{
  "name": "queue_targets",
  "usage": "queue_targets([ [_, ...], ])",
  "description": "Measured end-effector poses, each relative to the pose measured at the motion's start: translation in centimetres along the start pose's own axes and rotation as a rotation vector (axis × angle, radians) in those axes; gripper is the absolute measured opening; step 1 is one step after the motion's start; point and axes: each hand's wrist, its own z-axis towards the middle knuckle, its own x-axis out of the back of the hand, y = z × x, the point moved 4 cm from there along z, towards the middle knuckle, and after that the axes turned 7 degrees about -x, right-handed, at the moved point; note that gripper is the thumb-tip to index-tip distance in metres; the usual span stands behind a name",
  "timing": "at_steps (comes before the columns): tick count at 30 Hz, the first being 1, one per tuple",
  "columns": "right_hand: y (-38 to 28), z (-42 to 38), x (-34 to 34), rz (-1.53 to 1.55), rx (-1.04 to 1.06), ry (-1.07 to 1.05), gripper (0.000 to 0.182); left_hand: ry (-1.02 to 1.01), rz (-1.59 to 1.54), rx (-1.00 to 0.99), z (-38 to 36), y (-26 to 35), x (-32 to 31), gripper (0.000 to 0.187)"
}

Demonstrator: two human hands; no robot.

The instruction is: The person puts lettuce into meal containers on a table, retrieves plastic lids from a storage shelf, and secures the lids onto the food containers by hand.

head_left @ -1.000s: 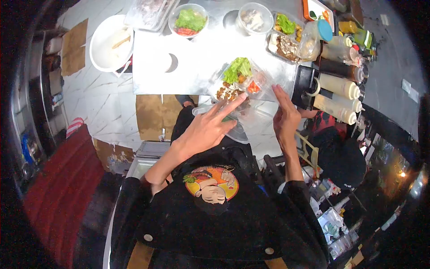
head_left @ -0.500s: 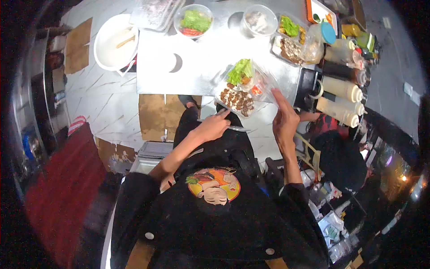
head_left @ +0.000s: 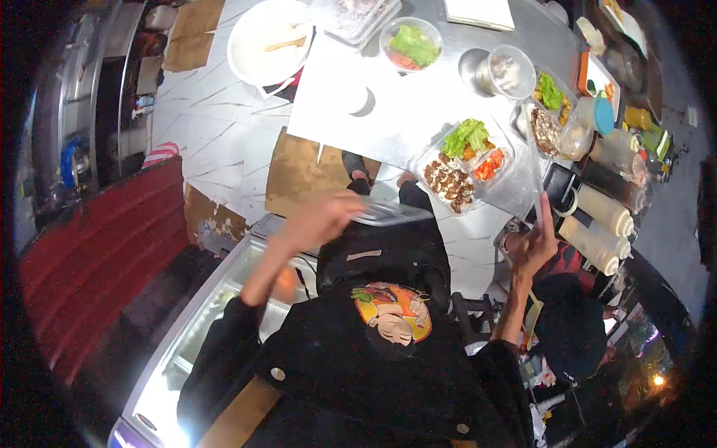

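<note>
The left hand (head_left: 321, 220), blurred, has its fingers closed on the edge of a clear plastic lid (head_left: 392, 213), held in front of the body, off the table (head_left: 328, 112). The right hand (head_left: 532, 250) has its index finger extended at the edge of a clear hinged cover (head_left: 515, 183); whether it pinches the cover cannot be told. That cover stands open on the right side of a compartmented takeaway container (head_left: 423, 166) at the table's near edge. Inside the container are lettuce (head_left: 465, 138), diced red pieces (head_left: 489, 164) and browned pieces with white sauce (head_left: 448, 183). Just beyond the cover is a second filled container (head_left: 523, 123), with squeeze bottles (head_left: 605, 210) to the right. Farther back are a round tub of lettuce (head_left: 411, 46) and a tub with whitish contents (head_left: 506, 72); at far left, a white basin (head_left: 246, 45) holds a wooden utensil (head_left: 285, 44).
</note>
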Motion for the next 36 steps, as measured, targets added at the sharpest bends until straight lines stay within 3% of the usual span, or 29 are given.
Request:
queue_targets([
  [1, -0.5, -0.2, 0.4, 0.070, -0.024, 0.019, 0.058, 0.031, 0.060, 0.145, -2.2, -0.5, 2.7, 0.030],
  [4, -0.2, -0.5, 0.6, 0.048, -0.010, 0.062, 0.054, 0.328, 0.268, 0.345, -5.5, 0.3, 9.9, 0.044],
  [5, 0.0, -0.9, 0.7, 0.023, -0.068, 0.051, 0.053, 0.336, 0.381, 0.419, -6.2, -0.6, 10.8, 0.049],
  [8, -0.9, -0.8, 0.3, -0.071, 0.035, 0.081, 0.052, 0.411, 0.810, 0.428, -6.0, -4.4, 9.6, 0.054],
  [10, -1.4, -0.8, 0.0, -0.075, 0.116, 0.102, 0.052, 0.321, 0.880, 0.479, -5.9, -9.7, 6.8, 0.059],
  [12, -1.1, -1.2, -0.1, -0.019, 0.114, 0.105, 0.053, 0.336, 0.874, 0.460, -5.5, -13.6, 4.1, 0.062],
  [15, -0.9, -2.1, 0.5, -0.033, -0.104, 0.035, 0.054, 0.403, 0.817, 0.383, -3.2, -15.4, 1.5, 0.063],
  [17, 0.1, -2.9, 0.2, 0.054, -0.107, 0.019, 0.056, 0.429, 0.849, 0.317, -1.3, -16.6, -0.3, 0.063],
  [22, -1.0, -3.1, -1.0, -0.060, 0.066, 0.064, 0.061, 0.346, 0.760, 0.271, 2.7, -16.7, -2.3, 0.067],
  [24, -1.1, -3.7, -1.2, -0.015, -0.086, 0.011, 0.065, 0.319, 0.684, 0.251, 4.0, -15.9, -2.7, 0.060],
  [27, -1.9, -4.1, -0.7, -0.016, -0.070, 0.050, 0.069, 0.343, 0.683, 0.248, 4.3, -13.6, -2.2, 0.061],
  [30, -3.9, -5.1, -0.9, -0.088, 0.154, 0.087, 0.061, 0.471, 0.236, 0.415, 3.9, -8.8, -1.0, 0.067],
  [31, -4.9, -5.7, -1.3, -0.127, 0.235, 0.076, 0.059, 0.511, -0.058, 0.345, 3.8, -8.4, -2.1, 0.065],
  [34, -6.1, -8.1, -5.2, -0.335, 0.467, -0.159, 0.052, 0.219, -1.623, 0.283, 4.2, -3.6, -5.3, 0.066],
  [36, -6.2, -9.2, -8.3, -0.339, 0.543, -0.273, 0.050, 0.213, -1.437, 0.355, 3.9, 0.6, -4.5, 0.067],
])
